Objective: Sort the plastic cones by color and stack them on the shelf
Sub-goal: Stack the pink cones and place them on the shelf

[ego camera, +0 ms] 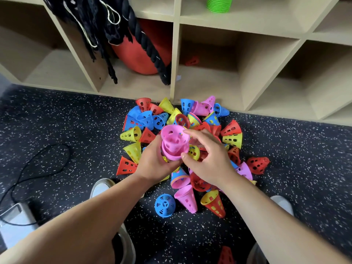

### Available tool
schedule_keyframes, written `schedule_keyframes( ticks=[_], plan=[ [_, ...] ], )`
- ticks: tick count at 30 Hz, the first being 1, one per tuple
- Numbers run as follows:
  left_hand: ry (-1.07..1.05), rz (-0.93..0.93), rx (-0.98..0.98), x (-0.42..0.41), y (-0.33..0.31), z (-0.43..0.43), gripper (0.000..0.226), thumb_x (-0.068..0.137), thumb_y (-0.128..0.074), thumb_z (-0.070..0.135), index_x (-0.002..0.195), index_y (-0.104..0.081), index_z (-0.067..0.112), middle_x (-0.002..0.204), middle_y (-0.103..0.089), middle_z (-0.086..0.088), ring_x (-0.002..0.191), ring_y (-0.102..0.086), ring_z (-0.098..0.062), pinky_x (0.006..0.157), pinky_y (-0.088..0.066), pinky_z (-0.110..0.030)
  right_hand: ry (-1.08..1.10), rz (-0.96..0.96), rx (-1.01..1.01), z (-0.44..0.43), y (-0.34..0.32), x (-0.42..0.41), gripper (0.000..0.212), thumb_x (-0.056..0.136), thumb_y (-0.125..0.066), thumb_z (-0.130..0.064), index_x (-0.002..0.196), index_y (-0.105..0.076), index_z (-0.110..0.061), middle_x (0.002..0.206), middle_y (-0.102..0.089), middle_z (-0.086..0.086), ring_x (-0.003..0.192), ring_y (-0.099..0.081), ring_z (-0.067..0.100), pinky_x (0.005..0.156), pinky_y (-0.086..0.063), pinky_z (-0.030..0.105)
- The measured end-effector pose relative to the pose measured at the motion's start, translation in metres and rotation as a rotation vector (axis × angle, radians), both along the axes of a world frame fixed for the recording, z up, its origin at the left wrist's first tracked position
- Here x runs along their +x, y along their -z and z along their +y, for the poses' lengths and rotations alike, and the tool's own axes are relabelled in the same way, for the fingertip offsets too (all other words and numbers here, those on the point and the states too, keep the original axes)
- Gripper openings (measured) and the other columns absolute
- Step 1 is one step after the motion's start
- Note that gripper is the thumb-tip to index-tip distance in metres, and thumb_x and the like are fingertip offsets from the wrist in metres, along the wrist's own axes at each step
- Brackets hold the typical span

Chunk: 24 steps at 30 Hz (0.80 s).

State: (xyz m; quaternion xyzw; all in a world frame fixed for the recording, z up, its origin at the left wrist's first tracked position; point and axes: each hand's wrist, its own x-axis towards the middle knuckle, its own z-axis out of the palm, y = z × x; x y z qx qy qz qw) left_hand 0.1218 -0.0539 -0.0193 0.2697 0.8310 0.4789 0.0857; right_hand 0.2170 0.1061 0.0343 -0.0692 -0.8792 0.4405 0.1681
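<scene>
A heap of perforated plastic cones [231, 138] in red, yellow, blue and pink lies on the dark speckled floor before the shelf [175, 54]. My left hand [154, 164] grips a short stack of pink cones [174, 141] from below, above the heap. My right hand [207, 159] touches that stack's right side, with the thumb at its lower rim and the fingers at the top cone. A single red cone [192, 60] lies deep in the middle cubby. A stack of green cones [219, 4] stands in the cubby above it.
A red-orange ball [141, 54] with black ropes draped over it fills the cubby left of the middle. A blue cone [164, 205] and a pink cone [187, 200] lie near my feet. A black cord [38, 168] loops on the floor at left. My shoes [101, 187] flank the heap.
</scene>
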Motion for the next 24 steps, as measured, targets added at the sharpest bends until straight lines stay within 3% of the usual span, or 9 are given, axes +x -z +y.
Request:
schedule_keyframes(
  ticks=[2, 4, 9, 11, 14, 16, 18, 20, 24],
  plan=[
    [-0.032, 0.005, 0.014, -0.002, 0.0, -0.002, 0.062, 0.067, -0.088, 0.037, 0.118, -0.055, 0.03, 0.102, -0.062, 0.026, 0.094, -0.06, 0.008, 0.075, -0.045, -0.01, 0.079, 0.076, -0.046, 0.001, 0.009, 0.002, 0.044, 0.084, -0.072, -0.008, 0.126, -0.065, -0.016, 0.096, -0.058, -0.001, 0.088, -0.059, 0.012, 0.077, -0.051, 0.021],
    [-0.065, -0.002, 0.007, -0.004, 0.001, -0.006, 0.063, 0.066, -0.089, 0.035, 0.118, -0.054, 0.03, 0.101, -0.06, 0.026, 0.093, -0.058, 0.011, 0.073, -0.042, -0.007, 0.192, 0.022, -0.133, 0.0, 0.023, 0.006, 0.035, 0.084, -0.069, -0.003, 0.117, -0.068, -0.017, 0.091, -0.062, -0.003, 0.078, -0.06, 0.011, 0.065, -0.049, 0.021],
    [-0.099, -0.021, -0.02, -0.006, 0.006, -0.019, 0.062, 0.068, -0.089, 0.034, 0.116, -0.051, 0.034, 0.1, -0.061, 0.024, 0.092, -0.057, 0.014, 0.07, -0.039, -0.002, 0.129, -0.347, -0.154, -0.011, 0.063, 0.031, 0.026, 0.085, -0.069, -0.008, 0.104, -0.072, -0.026, 0.093, -0.071, -0.013, 0.071, -0.068, 0.01, 0.07, -0.057, 0.024],
    [-0.096, -0.031, -0.033, -0.007, 0.007, -0.024, 0.064, 0.068, -0.089, 0.036, 0.117, -0.048, 0.038, 0.102, -0.063, 0.019, 0.093, -0.058, 0.01, 0.071, -0.041, -0.004, 0.155, -0.439, -0.163, -0.017, 0.076, 0.041, 0.026, 0.084, -0.069, -0.009, 0.1, -0.071, -0.029, 0.076, -0.072, -0.01, 0.062, -0.066, 0.01, 0.067, -0.055, 0.023],
    [-0.095, -0.031, -0.055, -0.008, 0.011, -0.029, 0.065, 0.068, -0.088, 0.041, 0.121, -0.05, 0.035, 0.105, -0.065, 0.015, 0.092, -0.061, 0.0, 0.073, -0.046, -0.01, 0.072, -0.585, -0.098, -0.024, 0.091, 0.052, 0.025, 0.083, -0.066, -0.01, 0.1, -0.069, -0.028, 0.055, -0.059, -0.022, 0.048, -0.053, 0.005, 0.056, -0.047, 0.02],
    [-0.098, -0.023, -0.056, -0.008, 0.013, -0.03, 0.066, 0.068, -0.087, 0.043, 0.123, -0.052, 0.029, 0.107, -0.066, 0.014, 0.094, -0.062, -0.005, 0.077, -0.052, -0.023, 0.0, -0.664, -0.066, -0.026, 0.095, 0.056, 0.027, 0.084, -0.062, -0.012, 0.102, -0.067, -0.031, 0.058, -0.059, -0.021, 0.05, -0.054, 0.002, 0.054, -0.045, 0.017],
    [-0.098, -0.017, -0.058, -0.009, 0.015, -0.032, 0.068, 0.068, -0.087, 0.045, 0.124, -0.053, 0.029, 0.108, -0.065, 0.014, 0.095, -0.063, -0.007, 0.078, -0.054, -0.03, -0.014, -0.681, -0.067, -0.027, 0.097, 0.057, 0.025, 0.086, -0.061, -0.013, 0.1, -0.065, -0.034, 0.072, -0.066, -0.014, 0.06, -0.062, 0.003, 0.062, -0.054, 0.025],
    [-0.098, -0.012, -0.064, -0.01, 0.015, -0.032, 0.068, 0.068, -0.087, 0.045, 0.124, -0.052, 0.03, 0.108, -0.065, 0.014, 0.095, -0.062, -0.007, 0.078, -0.054, -0.031, 0.009, -0.659, -0.063, -0.025, 0.098, 0.056, 0.022, 0.087, -0.063, -0.013, 0.098, -0.065, -0.032, 0.08, -0.069, -0.008, 0.07, -0.065, 0.006, 0.073, -0.058, 0.033],
    [-0.099, -0.018, -0.063, -0.009, 0.015, -0.034, 0.066, 0.068, -0.087, 0.043, 0.123, -0.053, 0.028, 0.106, -0.064, 0.014, 0.095, -0.062, -0.008, 0.077, -0.052, -0.026, -0.043, -0.685, -0.055, -0.02, 0.098, 0.054, 0.027, 0.084, -0.062, -0.012, 0.103, -0.064, -0.031, 0.091, -0.069, -0.013, 0.082, -0.067, 0.002, 0.08, -0.059, 0.032]
  ],
)
